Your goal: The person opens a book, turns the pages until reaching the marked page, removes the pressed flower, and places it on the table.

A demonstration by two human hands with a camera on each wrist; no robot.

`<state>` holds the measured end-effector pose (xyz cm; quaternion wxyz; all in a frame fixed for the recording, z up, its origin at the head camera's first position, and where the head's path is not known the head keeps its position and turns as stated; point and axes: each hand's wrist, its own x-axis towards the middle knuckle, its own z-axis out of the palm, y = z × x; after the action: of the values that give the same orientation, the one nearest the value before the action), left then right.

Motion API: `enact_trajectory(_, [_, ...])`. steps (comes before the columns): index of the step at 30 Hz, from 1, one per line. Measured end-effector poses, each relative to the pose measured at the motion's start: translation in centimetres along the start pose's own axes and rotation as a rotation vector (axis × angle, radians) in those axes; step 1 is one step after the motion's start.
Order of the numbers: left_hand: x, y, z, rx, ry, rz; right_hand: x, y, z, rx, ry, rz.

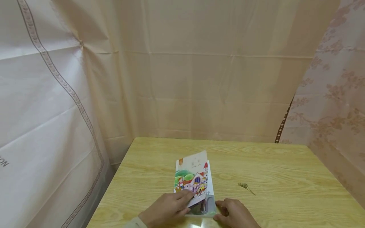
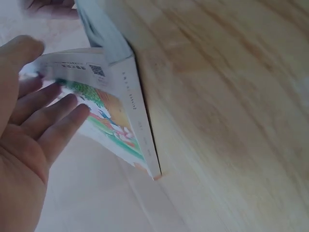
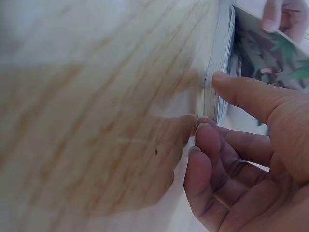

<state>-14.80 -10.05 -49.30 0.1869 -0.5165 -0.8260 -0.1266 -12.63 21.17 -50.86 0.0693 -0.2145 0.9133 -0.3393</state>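
A picture book [image 1: 189, 182] lies on the table with its illustrated front cover partly raised on the right side, and a printed page [image 1: 210, 204] shows beneath. My left hand [image 1: 171, 205] holds the cover near its lower edge, fingers over the outside. In the left wrist view those fingers are fairly long against the colourful cover [image 2: 113, 113], with the thumb near its edge. At the book's lower right corner is my right hand [image 1: 235, 213], its fingers bent. The right wrist view shows its thumb [image 3: 231, 89] and fingertips against the page edges [image 3: 219, 53].
A small dried plant sprig [image 1: 246, 187] lies on the wooden table [image 1: 273, 164], to the right of the book. Beige cloth [image 1: 199, 79] hangs behind the table, with a pale sheet [image 1: 42, 126] at the left and a floral one [image 1: 339, 110] at the right.
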Motion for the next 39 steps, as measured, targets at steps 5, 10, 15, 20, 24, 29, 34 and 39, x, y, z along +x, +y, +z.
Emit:
enact_trajectory(5, [0.1,0.1,0.6,0.055,-0.078,0.031,0.0,-0.2,0.0,-0.014,-0.008,0.006])
enact_trajectory(10, [0.2,0.1,0.8,0.108,-0.109,0.059,0.0,-0.3,0.0,-0.033,-0.003,-0.009])
enact_trajectory(15, [0.4,0.2,0.8,0.123,-0.154,0.072,0.0,-0.3,0.1,-0.057,0.011,-0.032])
enact_trajectory(20, [0.6,0.2,0.8,0.107,-0.201,0.065,-0.1,-0.2,0.2,-0.078,0.031,-0.069])
enact_trajectory(24, [0.8,0.2,0.8,0.093,-0.229,0.056,-0.1,-0.2,0.2,-0.086,0.037,-0.07])
enact_trajectory(29, [1.0,0.2,0.6,0.065,-0.289,0.038,-0.1,-0.3,0.4,-0.099,0.039,-0.064])
enact_trajectory(34, [1.1,0.3,0.4,0.064,-0.33,0.019,-0.1,-0.7,0.5,-0.068,0.005,-0.048])
enact_trajectory(39, [1.1,0.2,0.3,0.06,-0.328,0.01,0.0,-0.7,0.4,-0.032,-0.018,-0.026])
